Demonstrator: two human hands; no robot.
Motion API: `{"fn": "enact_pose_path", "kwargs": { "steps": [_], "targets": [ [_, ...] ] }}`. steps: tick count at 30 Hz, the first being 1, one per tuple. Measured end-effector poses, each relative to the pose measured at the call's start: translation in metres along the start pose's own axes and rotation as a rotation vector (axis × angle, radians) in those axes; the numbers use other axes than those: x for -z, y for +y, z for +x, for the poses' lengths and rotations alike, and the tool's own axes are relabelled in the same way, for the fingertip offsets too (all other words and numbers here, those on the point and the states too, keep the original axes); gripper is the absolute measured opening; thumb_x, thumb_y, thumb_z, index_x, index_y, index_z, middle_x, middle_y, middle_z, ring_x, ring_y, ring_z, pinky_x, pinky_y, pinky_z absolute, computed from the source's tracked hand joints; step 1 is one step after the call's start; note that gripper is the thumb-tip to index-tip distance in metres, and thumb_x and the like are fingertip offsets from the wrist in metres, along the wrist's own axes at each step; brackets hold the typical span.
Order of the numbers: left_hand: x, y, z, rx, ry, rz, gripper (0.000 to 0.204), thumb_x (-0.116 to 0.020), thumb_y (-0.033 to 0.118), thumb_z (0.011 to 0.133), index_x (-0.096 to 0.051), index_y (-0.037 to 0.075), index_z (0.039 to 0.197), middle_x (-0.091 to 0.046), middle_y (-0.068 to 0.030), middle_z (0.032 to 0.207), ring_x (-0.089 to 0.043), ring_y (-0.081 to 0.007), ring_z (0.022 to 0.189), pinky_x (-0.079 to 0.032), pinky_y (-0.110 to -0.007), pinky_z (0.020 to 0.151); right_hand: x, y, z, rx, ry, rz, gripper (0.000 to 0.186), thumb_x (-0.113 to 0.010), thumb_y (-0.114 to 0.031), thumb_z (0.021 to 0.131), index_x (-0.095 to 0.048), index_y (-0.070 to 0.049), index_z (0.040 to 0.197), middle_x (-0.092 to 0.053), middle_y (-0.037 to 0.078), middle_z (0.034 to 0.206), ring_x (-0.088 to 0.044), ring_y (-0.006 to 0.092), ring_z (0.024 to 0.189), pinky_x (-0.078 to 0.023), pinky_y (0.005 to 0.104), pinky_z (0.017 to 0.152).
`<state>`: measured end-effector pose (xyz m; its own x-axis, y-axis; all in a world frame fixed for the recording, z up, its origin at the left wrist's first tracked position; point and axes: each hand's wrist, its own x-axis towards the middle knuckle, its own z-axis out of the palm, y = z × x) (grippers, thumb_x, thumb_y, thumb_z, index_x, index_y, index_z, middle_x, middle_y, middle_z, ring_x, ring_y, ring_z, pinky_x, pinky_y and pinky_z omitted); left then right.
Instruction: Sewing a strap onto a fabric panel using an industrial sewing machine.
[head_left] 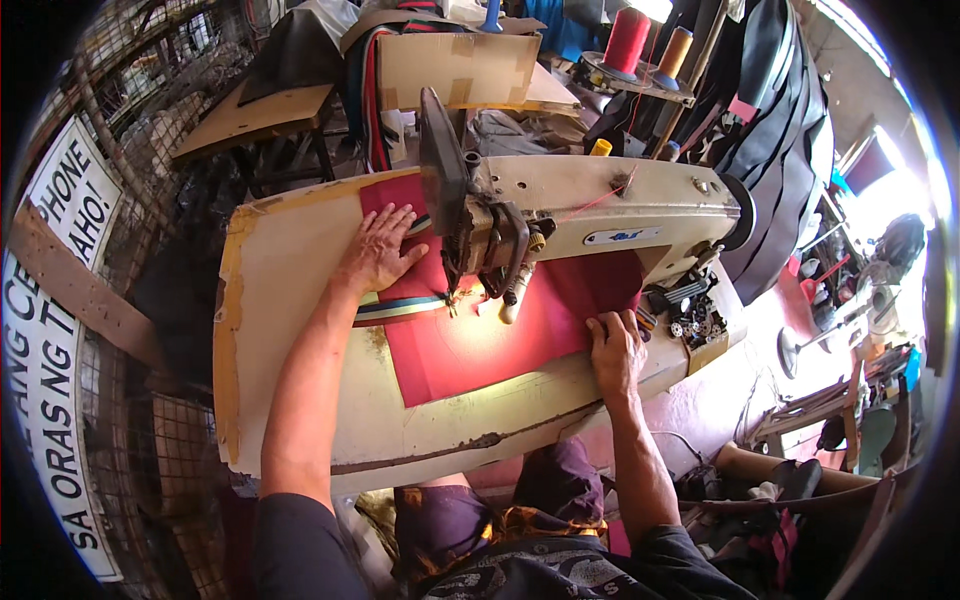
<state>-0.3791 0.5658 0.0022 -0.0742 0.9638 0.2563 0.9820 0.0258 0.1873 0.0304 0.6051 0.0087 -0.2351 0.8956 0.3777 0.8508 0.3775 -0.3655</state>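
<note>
A cream industrial sewing machine (585,190) stands on a worn cream table (270,250), its lamp lighting red fabric (440,365) under the needle area. A multicoloured striped strap (400,310) lies across the fabric, running to the needle. My left hand (380,245) rests on the red fabric left of the machine head, fingers spread, beside the strap. At the fabric's right edge my right hand (615,345) has its fingers curled onto the cloth, holding it.
Small bobbins and metal parts (690,315) crowd the table's right end. Behind are thread spools (627,45), cardboard (450,70) and hanging dark sheets (770,150). A wire mesh (120,80) with a white sign lines the left; clutter (840,300) fills the right.
</note>
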Motion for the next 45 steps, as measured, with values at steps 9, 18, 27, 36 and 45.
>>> {"fn": "enact_pose_path", "kwargs": {
  "steps": [9, 18, 27, 36, 45],
  "targets": [
    [0.036, 0.027, -0.053, 0.305, -0.067, 0.063, 0.079, -0.052, 0.051, 0.099, -0.03, 0.002, 0.157, -0.035, -0.0195, 0.161, -0.03, -0.039, 0.15, -0.023, -0.051, 0.123, 0.002, -0.053, 0.029, 0.577, 0.375, 0.159, 0.021, -0.078, -0.008, 0.084, -0.07, -0.009, 0.103, -0.063, 0.008, 0.094, -0.066, 0.0273, 0.07, -0.055, 0.0393, 0.058],
    [0.098, 0.138, -0.201, 0.393, -0.264, 0.372, 0.075, -0.068, 0.038, 0.094, -0.039, 0.003, 0.153, -0.054, -0.0308, 0.135, -0.055, -0.0392, 0.113, -0.046, -0.049, 0.101, -0.007, -0.059, 0.038, 0.666, 0.133, 0.359, 0.032, -0.07, -0.005, 0.085, -0.066, -0.003, 0.117, -0.064, 0.015, 0.113, -0.062, 0.0361, 0.102, -0.052, 0.0444, 0.088],
    [0.087, 0.146, -0.163, 0.171, 0.163, 0.328, 0.061, -0.074, 0.032, 0.089, -0.057, -0.005, 0.135, -0.06, -0.0226, 0.131, -0.057, -0.0325, 0.119, -0.05, -0.048, 0.097, -0.019, -0.078, -0.012, 0.93, -0.125, 0.476, 0.022, -0.075, -0.008, 0.084, -0.07, -0.004, 0.105, -0.068, 0.012, 0.108, -0.066, 0.0316, 0.1, -0.055, 0.0416, 0.087],
    [0.027, 0.129, -0.118, -0.115, 0.095, -0.205, 0.057, -0.071, 0.03, 0.089, -0.056, -0.004, 0.133, -0.053, -0.0241, 0.136, -0.046, -0.0422, 0.135, -0.036, -0.05, 0.119, -0.042, -0.09, 0.034, 0.866, -0.252, 0.482, 0.019, -0.07, -0.012, 0.091, -0.067, -0.001, 0.107, -0.067, 0.017, 0.105, -0.065, 0.039, 0.094, -0.054, 0.0444, 0.082],
    [0.034, 0.093, -0.108, -0.317, -0.024, -0.239, 0.061, -0.072, 0.035, 0.088, -0.056, -0.001, 0.134, -0.05, -0.021, 0.138, -0.046, -0.0398, 0.137, -0.036, -0.05, 0.12, -0.054, -0.084, 0.045, 0.997, -0.254, 0.435, 0.013, -0.065, -0.012, 0.091, -0.064, -0.003, 0.099, -0.065, 0.017, 0.092, -0.065, 0.0378, 0.081, -0.054, 0.0461, 0.069]
  ]
}}
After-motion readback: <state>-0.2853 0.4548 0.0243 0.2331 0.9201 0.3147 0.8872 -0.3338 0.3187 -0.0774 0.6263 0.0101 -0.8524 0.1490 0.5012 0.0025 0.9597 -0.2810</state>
